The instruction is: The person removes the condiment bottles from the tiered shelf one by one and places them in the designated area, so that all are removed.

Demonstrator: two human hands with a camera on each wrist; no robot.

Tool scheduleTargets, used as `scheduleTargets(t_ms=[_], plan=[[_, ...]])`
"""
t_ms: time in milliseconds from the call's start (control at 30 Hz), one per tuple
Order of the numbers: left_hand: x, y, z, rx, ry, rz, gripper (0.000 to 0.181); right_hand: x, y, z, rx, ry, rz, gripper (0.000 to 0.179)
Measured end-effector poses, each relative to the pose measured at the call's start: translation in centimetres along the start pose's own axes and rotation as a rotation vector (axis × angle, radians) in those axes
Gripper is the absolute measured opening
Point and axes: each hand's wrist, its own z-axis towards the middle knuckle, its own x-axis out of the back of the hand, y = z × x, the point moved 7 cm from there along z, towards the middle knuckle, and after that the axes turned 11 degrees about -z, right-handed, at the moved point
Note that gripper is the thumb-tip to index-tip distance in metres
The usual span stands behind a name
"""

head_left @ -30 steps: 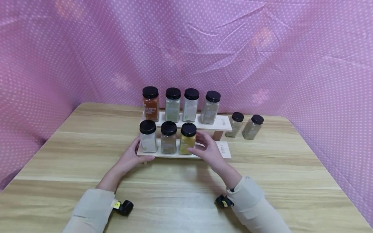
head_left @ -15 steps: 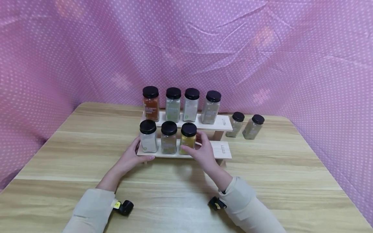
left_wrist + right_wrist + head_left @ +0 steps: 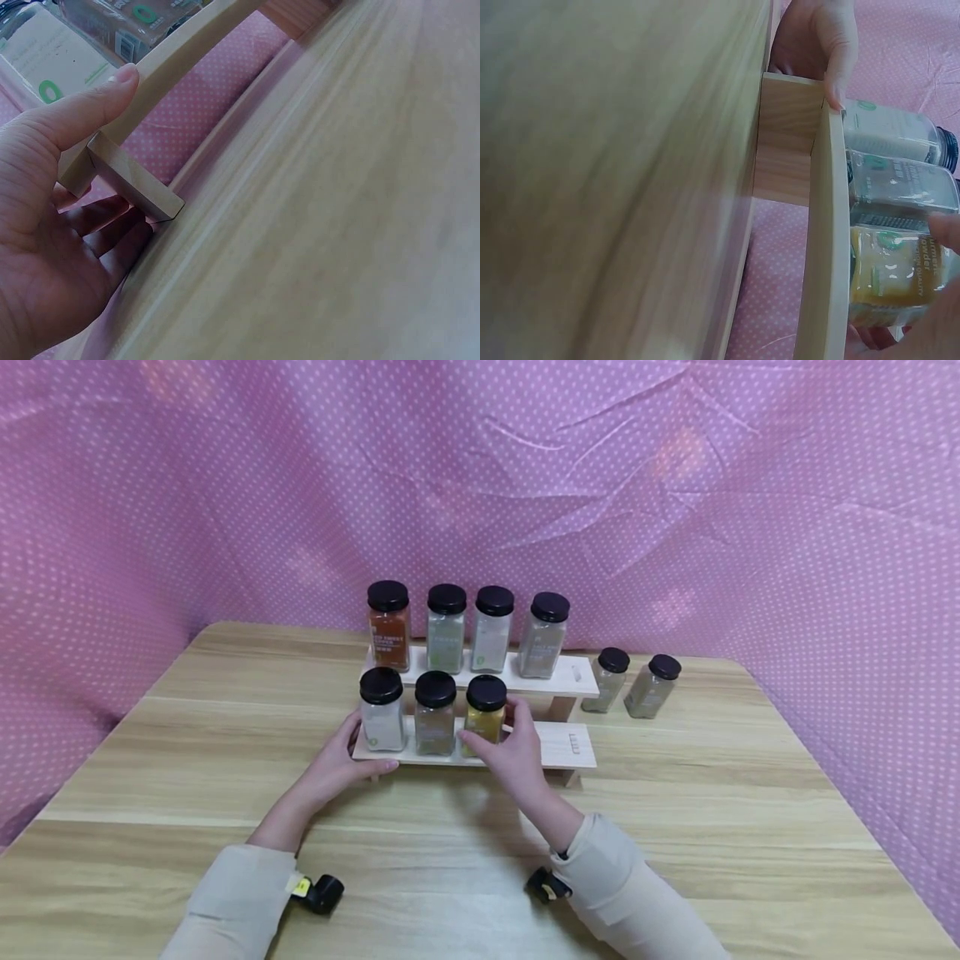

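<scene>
A two-tier wooden spice rack [image 3: 557,745] stands on the table, its lower tier bearing a jar of white powder [image 3: 383,727], a jar of brown spice [image 3: 434,728] and a jar of yellow powder [image 3: 483,722]. My left hand [image 3: 335,762] grips the rack's left end; the left wrist view shows the thumb on the front edge and the fingers behind the wooden leg [image 3: 139,180]. With my right hand [image 3: 516,756] I hold the yellow jar, thumb across its front left, fingers at its right side and partly hidden. The yellow jar [image 3: 892,268] stands upright on the tier.
On the upper tier stand a red-orange spice jar [image 3: 389,639], a pale green one [image 3: 445,642], a white one [image 3: 491,642] and a greyish one [image 3: 542,647]. Two more black-lidded jars, one nearer [image 3: 606,685] and one farther right [image 3: 649,692], stand on the table. Pink dotted cloth [image 3: 480,485] hangs behind.
My right hand has shifted left, its thumb sliding across the yellow jar's front to the jar's left side. The jars, the rack and my left hand stay where they were.
</scene>
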Motion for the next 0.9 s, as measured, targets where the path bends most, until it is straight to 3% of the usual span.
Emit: scheduleTargets(t_ms=[200, 467, 667, 900], plan=[[-0.1, 0.0, 0.0, -0.002, -0.002, 0.0, 0.089, -0.1, 0.2, 0.1, 0.021, 0.037, -0.069, 0.061], [-0.1, 0.0, 0.0, -0.006, -0.008, -0.011, 0.09, 0.5, -2.2, -0.7, 0.005, 0.078, -0.033, 0.053], [0.0, -0.1, 0.2, -0.006, -0.007, -0.01, 0.09, 0.2, -0.2, -0.1, -0.004, 0.066, -0.052, 0.054], [0.0, -0.1, 0.1, 0.004, -0.003, 0.002, 0.093, 0.5, -0.1, 0.0, -0.002, 0.062, -0.04, 0.053]])
